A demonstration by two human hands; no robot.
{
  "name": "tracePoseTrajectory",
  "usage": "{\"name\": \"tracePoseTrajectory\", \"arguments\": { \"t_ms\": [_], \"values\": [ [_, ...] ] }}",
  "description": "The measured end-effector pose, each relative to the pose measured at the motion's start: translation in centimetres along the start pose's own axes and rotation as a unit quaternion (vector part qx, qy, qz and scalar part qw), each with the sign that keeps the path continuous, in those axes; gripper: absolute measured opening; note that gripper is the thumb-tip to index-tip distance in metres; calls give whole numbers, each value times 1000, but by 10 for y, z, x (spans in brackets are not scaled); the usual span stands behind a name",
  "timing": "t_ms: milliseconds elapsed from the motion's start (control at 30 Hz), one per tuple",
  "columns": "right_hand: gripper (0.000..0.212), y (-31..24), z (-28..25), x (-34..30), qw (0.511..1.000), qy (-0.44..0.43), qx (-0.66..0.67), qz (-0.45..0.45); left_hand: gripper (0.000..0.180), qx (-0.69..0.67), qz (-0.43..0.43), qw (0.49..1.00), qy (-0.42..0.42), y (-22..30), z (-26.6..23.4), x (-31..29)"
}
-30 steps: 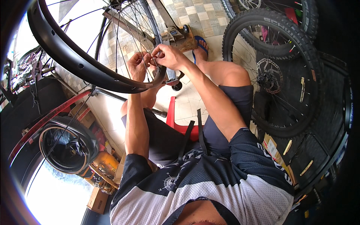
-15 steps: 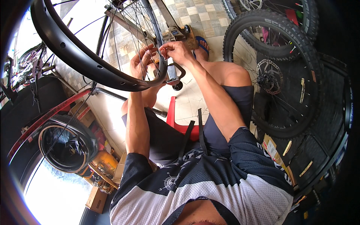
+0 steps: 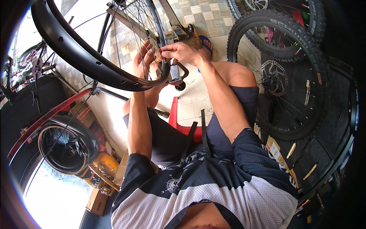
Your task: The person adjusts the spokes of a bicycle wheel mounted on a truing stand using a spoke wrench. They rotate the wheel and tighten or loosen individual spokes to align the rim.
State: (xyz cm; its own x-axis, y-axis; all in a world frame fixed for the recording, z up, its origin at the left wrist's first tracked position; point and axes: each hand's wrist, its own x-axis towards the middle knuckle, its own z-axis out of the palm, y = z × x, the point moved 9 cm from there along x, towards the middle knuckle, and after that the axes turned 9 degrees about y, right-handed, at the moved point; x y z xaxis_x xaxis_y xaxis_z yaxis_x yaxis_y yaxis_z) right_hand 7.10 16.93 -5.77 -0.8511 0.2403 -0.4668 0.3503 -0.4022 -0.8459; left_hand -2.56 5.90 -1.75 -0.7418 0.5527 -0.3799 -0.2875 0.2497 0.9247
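Note:
A bare black bicycle rim (image 3: 80,53) with holes along its face and thin spokes inside it stands upright at the upper left, beside a metal wheel stand (image 3: 176,73). My left hand (image 3: 143,63) is on the inner side of the rim among the spokes, its fingers loosely bent and apart, partly crossed by spokes. My right hand (image 3: 182,52) is at the outer side of the rim, thumb and forefinger pinched together against its edge. Whatever lies between those fingertips is too small to make out.
Two knobby-tyred wheels, the nearer tyre (image 3: 276,19) with a disc rotor (image 3: 274,78), lean at the right. A red stool-like piece (image 3: 173,114) is between my legs. Tyres (image 3: 63,147) and a cardboard box (image 3: 97,201) are at the left, near a red bike frame tube (image 3: 49,118).
The rim has turned slightly, its holes shifting up and left. My left fingers have drawn back a little from the rim's edge; my right hand still pinches there.

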Motion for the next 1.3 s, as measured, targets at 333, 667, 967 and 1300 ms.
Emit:
{"name": "tracePoseTrajectory", "arguments": {
  "t_ms": [333,667,967,1300],
  "values": [
    [24,9,-10,15,981,80,-142,-106,54,-98,-45,993,-53,-11,9,2],
    [24,21,-14,27,972,140,-121,-143,38,-80,10,995,-61,21,21,-12],
    [27,17,-6,25,988,85,-76,-100,57,-43,35,995,-78,19,18,-11],
    [24,9,2,12,1000,-15,-20,-3,51,-57,31,995,-76,16,16,-9]
  ]
}}
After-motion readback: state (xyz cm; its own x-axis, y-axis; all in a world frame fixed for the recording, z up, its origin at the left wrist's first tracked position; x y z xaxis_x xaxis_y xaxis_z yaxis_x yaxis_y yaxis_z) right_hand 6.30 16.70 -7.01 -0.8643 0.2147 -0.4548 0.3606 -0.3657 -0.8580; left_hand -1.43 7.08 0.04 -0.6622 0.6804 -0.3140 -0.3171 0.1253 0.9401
